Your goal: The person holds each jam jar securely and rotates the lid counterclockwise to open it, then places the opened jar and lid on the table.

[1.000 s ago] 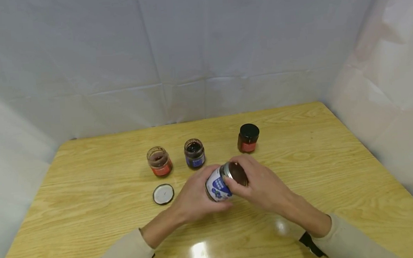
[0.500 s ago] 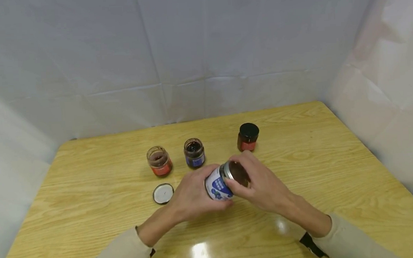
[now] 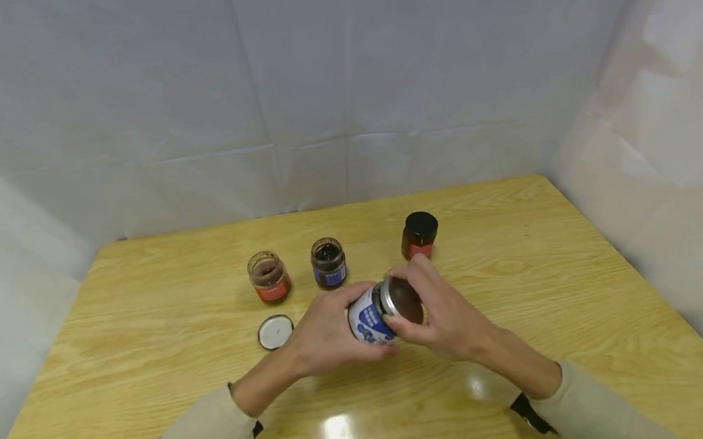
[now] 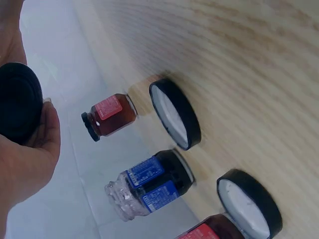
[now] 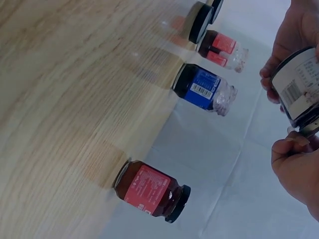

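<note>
In the head view, a jam jar (image 3: 365, 321) with a white and blue blueberry label is held tilted above the table. My left hand (image 3: 327, 333) grips its body from the left. My right hand (image 3: 448, 310) has thumb and fingers around the brown lid (image 3: 405, 299) with its silver rim, which sits on the jar's mouth. The jar's dark base (image 4: 17, 102) faces the left wrist camera. From the right wrist, the label's barcode side (image 5: 299, 84) shows, with my right hand (image 5: 299, 172) at the lid end.
Beyond my hands stand an uncovered red-label jar (image 3: 269, 277), an uncovered blue-label jar (image 3: 328, 264) and a black-lidded red-label jar (image 3: 419, 236). One loose lid (image 3: 276, 331) lies left of my left hand. Another loose lid (image 4: 174, 114) shows in the left wrist view.
The lid's top has turned a little more towards the head camera as my right hand shifts slightly on it. Both hands keep their hold, and the other jars stay put.
</note>
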`<state>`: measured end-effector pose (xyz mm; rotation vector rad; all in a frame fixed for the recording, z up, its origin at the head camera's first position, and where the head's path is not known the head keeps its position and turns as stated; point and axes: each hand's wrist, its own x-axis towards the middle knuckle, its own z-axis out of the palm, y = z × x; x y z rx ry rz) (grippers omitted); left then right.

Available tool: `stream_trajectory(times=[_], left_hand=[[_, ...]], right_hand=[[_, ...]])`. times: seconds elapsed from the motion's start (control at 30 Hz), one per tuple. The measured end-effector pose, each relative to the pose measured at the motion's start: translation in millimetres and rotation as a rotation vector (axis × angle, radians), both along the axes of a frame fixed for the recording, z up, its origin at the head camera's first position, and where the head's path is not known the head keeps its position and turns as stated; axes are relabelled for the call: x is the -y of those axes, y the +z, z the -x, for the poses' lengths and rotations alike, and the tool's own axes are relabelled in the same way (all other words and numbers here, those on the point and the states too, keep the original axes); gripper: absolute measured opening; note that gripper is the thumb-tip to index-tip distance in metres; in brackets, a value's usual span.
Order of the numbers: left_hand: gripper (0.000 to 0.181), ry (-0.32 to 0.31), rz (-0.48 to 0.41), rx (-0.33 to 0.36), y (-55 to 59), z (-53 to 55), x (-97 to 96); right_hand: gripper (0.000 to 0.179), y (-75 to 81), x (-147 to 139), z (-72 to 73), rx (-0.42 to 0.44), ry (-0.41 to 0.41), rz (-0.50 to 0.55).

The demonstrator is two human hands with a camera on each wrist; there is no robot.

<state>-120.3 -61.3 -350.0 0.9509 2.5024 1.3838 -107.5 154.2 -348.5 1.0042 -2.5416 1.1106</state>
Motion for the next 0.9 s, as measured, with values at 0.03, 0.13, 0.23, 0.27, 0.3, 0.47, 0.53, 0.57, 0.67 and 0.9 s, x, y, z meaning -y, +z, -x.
stream_trajectory(times=[0.03, 0.13, 0.23, 0.27, 0.3, 0.47, 0.53, 0.57, 0.67, 0.9], left_hand=[[0.066, -0.007, -0.013, 0.023, -0.2, 0.1, -0.2], [0.067, -0.010, -0.031, 0.062, -1.3, 0.3, 0.1], [0.067, 0.013, -0.020, 0.060, -3.0, 1.0, 1.7], [0.066, 0.028, -0.011, 0.054, -3.8, 1.4, 2.4], [0.066, 0.041, -0.004, 0.054, -4.7, 1.9, 3.1], [0.065, 0.096, 0.040, 0.026, -8.1, 3.4, 4.5], [0.067, 0.104, 0.046, 0.015, -8.2, 3.0, 4.3], [0.067, 0.105, 0.048, 0.011, -8.1, 2.7, 4.0], [0.065, 0.102, 0.046, -0.005, -7.8, 1.8, 3.1], [0.062, 0.101, 0.058, -0.032, -6.7, -0.2, 5.3]], right_hand=[[0.044, 0.6, -1.7, 0.7, -0.004, 0.016, -0.008], [0.044, 4.6, -6.1, 2.5, 0.036, 0.051, -0.027], [0.048, 10.6, -10.5, 4.1, 0.171, 0.069, -0.043], [0.049, 12.8, -11.9, 4.6, 0.228, 0.068, -0.055], [0.051, 15.2, -13.0, 5.1, 0.283, 0.064, -0.066], [0.055, 23.8, -15.3, 6.2, 0.443, 0.005, -0.108], [0.056, 26.3, -13.8, 6.0, 0.458, -0.030, -0.098], [0.058, 27.3, -12.7, 6.0, 0.460, -0.043, -0.092], [0.061, 29.6, -9.7, 5.5, 0.452, -0.060, -0.088], [0.055, 31.5, -5.7, 6.9, 0.397, -0.015, -0.103]])
